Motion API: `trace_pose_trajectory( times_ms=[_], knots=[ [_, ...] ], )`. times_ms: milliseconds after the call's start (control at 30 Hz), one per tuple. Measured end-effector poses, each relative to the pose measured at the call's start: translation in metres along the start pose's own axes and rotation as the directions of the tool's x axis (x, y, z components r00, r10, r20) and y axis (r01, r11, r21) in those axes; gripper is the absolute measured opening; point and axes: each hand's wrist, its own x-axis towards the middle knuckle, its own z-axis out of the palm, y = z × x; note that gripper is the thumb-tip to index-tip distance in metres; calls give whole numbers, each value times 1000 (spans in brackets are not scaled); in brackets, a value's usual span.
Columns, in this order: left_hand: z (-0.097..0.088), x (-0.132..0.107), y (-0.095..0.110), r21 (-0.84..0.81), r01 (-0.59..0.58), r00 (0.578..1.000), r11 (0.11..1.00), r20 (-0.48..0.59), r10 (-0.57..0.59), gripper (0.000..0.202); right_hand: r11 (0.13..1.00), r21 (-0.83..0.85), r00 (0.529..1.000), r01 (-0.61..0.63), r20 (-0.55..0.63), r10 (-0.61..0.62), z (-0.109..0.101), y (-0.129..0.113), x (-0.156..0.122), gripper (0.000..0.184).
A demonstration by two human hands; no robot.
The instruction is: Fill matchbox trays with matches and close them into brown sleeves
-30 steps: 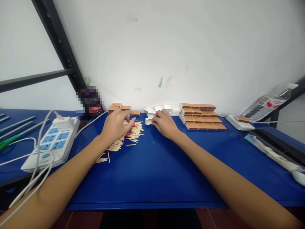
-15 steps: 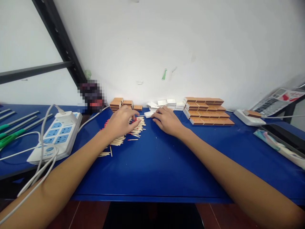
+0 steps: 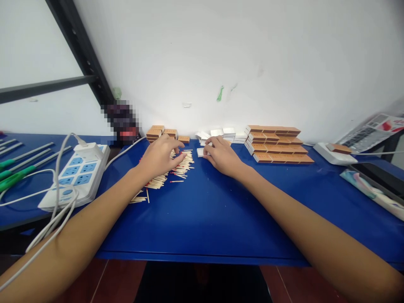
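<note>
My left hand point(image 3: 161, 156) is over a heap of red-tipped matches point(image 3: 157, 182), which it partly hides. Its thumb and forefinger are apart, and I see nothing held between them. With fingers bent, my right hand point(image 3: 222, 156) grips a small white matchbox tray point(image 3: 200, 152) low on the blue table; the hand covers the tray's right part. Behind that hand lie more white trays point(image 3: 229, 134), some in a loose pile. One match point(image 3: 176, 181) lies apart from the heap, toward me.
Brown matchboxes point(image 3: 277, 147) are stacked at the right by the wall, a smaller stack point(image 3: 155, 132) at the left. A power strip point(image 3: 77, 174) with loose white cables stands left; green-handled tools point(image 3: 22, 172) lie beyond it. A white device point(image 3: 334, 155) and a phone point(image 3: 378, 181) are far right.
My right hand has drawn the white tray slightly to the right, away from the loose tray pile. The left hand stays over the matches. The whole view has shifted a little.
</note>
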Motion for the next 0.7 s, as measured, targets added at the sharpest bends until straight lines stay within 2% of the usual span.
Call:
trace_pose_trajectory(
  times_ms=[100,200,300,367,467,600,700],
  knots=[
    [0,-1,1,-2,-21,1000,1000,12,21,31,1000,3,1000,22,-18,-22,-12,-6,-1,21],
    [2,-1,2,-7,-60,998,998,14,60,40,999,13,997,52,-49,-52,-27,-23,-2,24],
    [2,0,1,-24,-86,996,996,13,86,31,995,42,995,95,-45,-93,-37,-42,-1,25],
    [2,0,0,-45,-90,995,995,29,91,18,992,66,994,105,-24,-103,-39,-51,0,25],
    [1,1,0,-77,-88,995,993,31,91,14,991,98,996,93,-7,-93,-39,-56,0,24],
    [-1,1,1,-121,-89,996,989,0,90,29,988,117,995,97,-33,-94,-39,-55,-1,25],
    [-3,2,1,-130,-96,995,987,0,97,23,988,133,994,84,-81,-73,-41,-58,-2,20]
  ],
)
